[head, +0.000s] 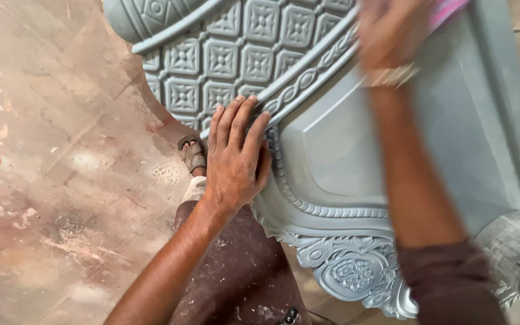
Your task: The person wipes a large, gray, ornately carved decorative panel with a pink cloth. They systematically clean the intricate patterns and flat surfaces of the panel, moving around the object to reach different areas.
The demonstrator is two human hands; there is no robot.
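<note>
A large grey carved panel point(338, 150) fills the upper right, with a grid of square flower motifs, rope mouldings and a floral scroll at its lower end. My left hand point(234, 155) lies flat on its carved edge, fingers spread over the moulding. My right hand point(389, 33) is blurred near the top, pressed to the panel's surface with a pink piece point(449, 9) under or in it; what it is I cannot tell. A bracelet point(392, 76) sits on that wrist.
A stained reddish concrete floor point(61, 150) spreads to the left. My sandalled foot point(192, 153) and my knee in dusty brown trousers point(236, 265) are just below the panel's edge. A grey cylindrical piece point(516, 247) lies at the lower right.
</note>
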